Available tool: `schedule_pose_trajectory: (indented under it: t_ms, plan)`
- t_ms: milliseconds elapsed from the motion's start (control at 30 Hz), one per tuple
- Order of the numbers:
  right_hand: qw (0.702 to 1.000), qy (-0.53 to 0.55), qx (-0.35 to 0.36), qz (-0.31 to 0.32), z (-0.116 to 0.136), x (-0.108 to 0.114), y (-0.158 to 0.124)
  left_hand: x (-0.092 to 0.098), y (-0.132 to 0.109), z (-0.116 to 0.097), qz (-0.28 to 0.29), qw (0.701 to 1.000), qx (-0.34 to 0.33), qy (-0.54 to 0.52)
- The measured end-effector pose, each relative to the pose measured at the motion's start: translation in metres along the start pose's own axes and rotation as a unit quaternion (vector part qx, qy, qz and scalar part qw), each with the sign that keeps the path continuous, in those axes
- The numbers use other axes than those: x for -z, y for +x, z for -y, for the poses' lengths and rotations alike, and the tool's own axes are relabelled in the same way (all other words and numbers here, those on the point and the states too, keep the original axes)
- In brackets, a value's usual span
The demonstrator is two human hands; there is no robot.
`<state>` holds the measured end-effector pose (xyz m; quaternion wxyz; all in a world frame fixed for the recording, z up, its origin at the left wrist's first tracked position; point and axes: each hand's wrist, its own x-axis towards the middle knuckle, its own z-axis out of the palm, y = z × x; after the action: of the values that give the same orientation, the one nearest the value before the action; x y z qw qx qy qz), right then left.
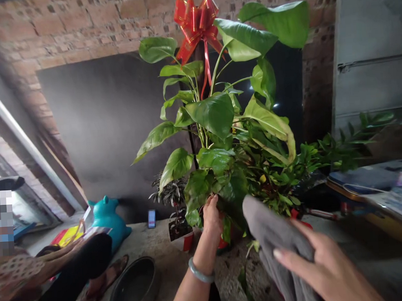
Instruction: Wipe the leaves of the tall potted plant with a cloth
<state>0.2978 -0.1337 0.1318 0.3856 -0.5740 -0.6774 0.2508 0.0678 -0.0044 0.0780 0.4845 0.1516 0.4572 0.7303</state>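
Left hand (211, 215) is reaching into the big potted plant (220, 136) on the floor, fingers hidden—grip unclear. Right hand (323, 270) is clutching a grey cloth (271, 232)—rough wiping prob. risks tearing leaves.

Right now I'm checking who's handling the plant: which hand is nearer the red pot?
Left. The left hand reaches among the lower leaves just above the red pot. The right hand is off to the right and nearer the camera, holding a grey cloth.
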Motion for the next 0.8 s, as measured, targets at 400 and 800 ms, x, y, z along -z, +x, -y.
schedule_pose_trajectory:
  t_ms: [400,800]
  plan:
    - [0.994,0.003,-0.066,0.082,-0.032,-0.045,-0.019,0.008,-0.018,-0.002,0.082,0.996,-0.030,0.008]
    - [0.998,0.028,-0.022,0.042,0.006,-0.044,0.013,0.011,-0.030,-0.001,0.097,0.995,0.007,0.005]
